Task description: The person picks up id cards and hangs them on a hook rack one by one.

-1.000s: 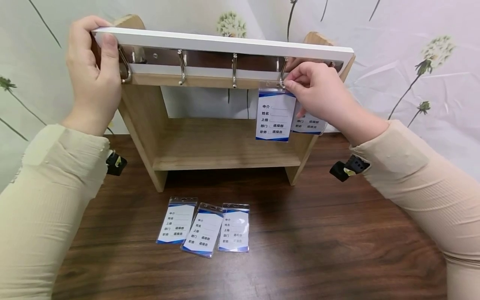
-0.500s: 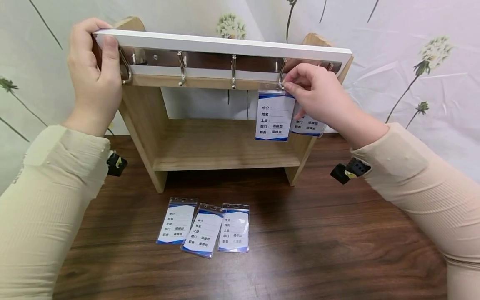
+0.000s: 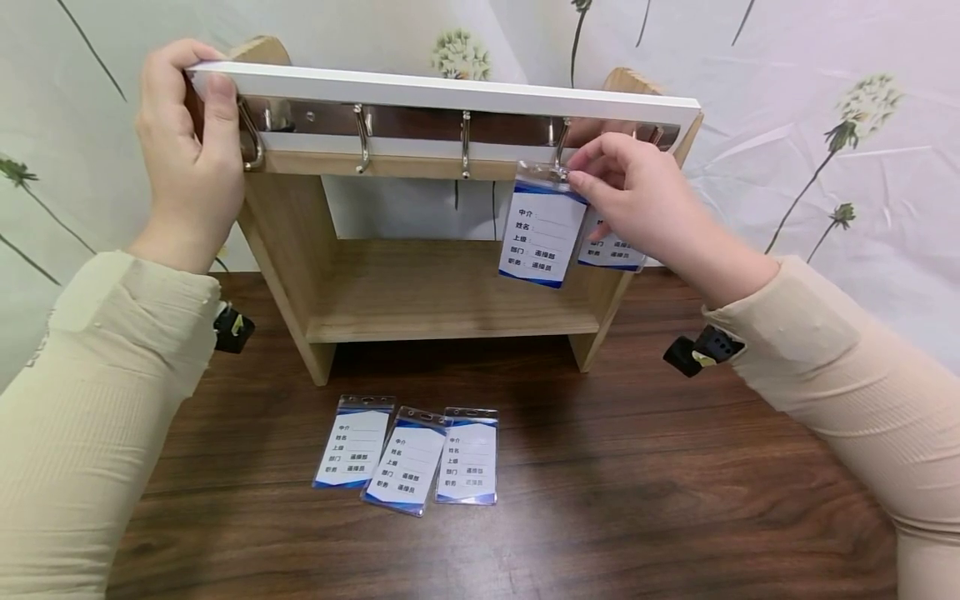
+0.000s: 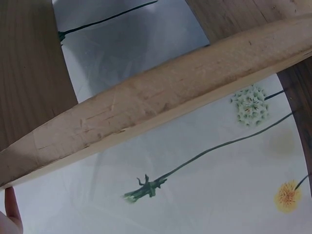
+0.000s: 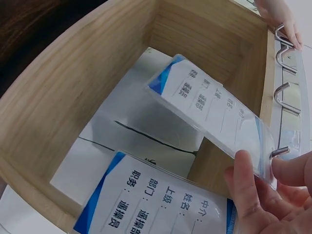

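Observation:
My left hand (image 3: 187,167) grips the left end of the white hook rail (image 3: 450,87), thumb in front and fingers over the top. At the fourth hook (image 3: 561,146) from the left, my right hand (image 3: 652,187) pinches the clear top edge of a blue-and-white badge holder (image 3: 542,237). That badge holder tilts, its lower end toward the left; the right wrist view shows the hook's tip at its top strip. Another badge holder (image 5: 161,200) hangs to the right, partly hidden behind my right hand in the head view.
Three badge holders (image 3: 405,461) lie on the dark wooden table (image 3: 637,483), the middle one overlapping a neighbour. The light wooden shelf unit (image 3: 450,287) stands behind them, under the rail. A flower-print cloth (image 3: 795,100) covers the background.
The badge holder in my right hand has tilted, its lower end swinging left. My right hand has shifted slightly down in the view. The left hand keeps its grip.

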`<state>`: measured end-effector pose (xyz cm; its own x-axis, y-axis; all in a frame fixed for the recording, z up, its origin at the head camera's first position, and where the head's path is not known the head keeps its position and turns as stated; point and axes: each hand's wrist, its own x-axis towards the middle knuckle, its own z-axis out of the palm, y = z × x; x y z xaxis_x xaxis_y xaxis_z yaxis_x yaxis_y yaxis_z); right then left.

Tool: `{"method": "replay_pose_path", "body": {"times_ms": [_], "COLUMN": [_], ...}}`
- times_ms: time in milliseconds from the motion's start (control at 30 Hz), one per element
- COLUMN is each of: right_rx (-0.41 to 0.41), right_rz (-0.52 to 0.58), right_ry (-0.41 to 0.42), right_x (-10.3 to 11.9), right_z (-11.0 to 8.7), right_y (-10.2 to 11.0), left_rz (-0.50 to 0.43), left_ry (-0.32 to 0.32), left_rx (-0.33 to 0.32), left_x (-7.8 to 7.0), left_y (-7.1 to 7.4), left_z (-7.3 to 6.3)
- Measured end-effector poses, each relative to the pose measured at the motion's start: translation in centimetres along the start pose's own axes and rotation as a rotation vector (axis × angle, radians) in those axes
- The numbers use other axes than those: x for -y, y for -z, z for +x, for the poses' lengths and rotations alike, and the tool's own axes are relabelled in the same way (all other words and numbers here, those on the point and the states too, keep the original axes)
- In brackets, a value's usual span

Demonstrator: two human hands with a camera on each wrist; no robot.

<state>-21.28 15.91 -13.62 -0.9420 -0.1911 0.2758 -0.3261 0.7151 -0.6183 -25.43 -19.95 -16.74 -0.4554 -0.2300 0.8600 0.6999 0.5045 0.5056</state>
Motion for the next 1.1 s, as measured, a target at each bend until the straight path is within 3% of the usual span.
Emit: {"method": "replay_pose_path", "body": {"times_ms": [367, 700, 900, 1100], "right_rx": [-0.083, -0.230, -0.250, -0.265], "right_rz": [0.033, 0.098, 0.123, 0.230], "right_ry": [0.104, 0.157, 0.204, 0.219], "right_x": [-0.9, -1.3, -2.3, -3.2], "right_z": [-1.2, -2.7, -3.4, -4.2], "right_y": [-0.7, 0.4, 0.1, -0.7], "left_rz": [-0.014, 0.007, -0.019, -0.006], "left_ry": [0.006, -0.004, 0.006, -0.003], "left_rx": [-0.003, 0.010, -0.001, 0.009], "left_x": [0.1, 0.0, 0.0, 0.0], "left_y": [0.0, 0.0, 0.1, 0.1], "left_z": [0.0, 0.0, 0.0, 0.0]}}
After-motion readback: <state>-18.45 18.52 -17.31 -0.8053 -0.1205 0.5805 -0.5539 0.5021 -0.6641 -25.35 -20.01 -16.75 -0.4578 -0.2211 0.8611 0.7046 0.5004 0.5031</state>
